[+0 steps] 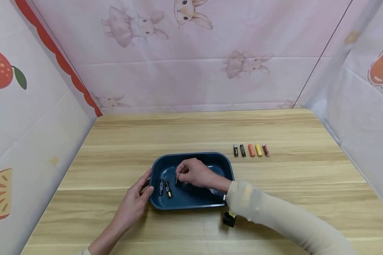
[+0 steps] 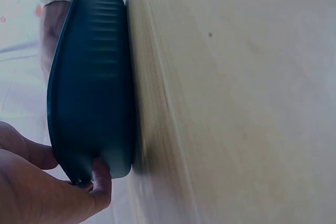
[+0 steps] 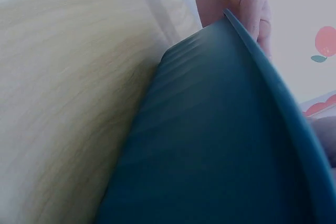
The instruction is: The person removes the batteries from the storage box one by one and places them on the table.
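Grips the left rim of the blue tray (image 1: 188,199) in the left hand (image 1: 134,200), probably to stop it sliding on the counter (image 1: 99,170). Pinches a dark battery (image 1: 177,182) in the right hand (image 1: 196,173), inside the tray, just right of two loose batteries (image 1: 168,190). Has five batteries (image 1: 251,150) lined up to the tray's far right, likely spaced for telling apart.

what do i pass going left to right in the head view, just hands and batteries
Left hand → leftmost battery → gold-ended battery → right hand → silver-topped battery → black battery → orange battery → yellow battery → dark red battery
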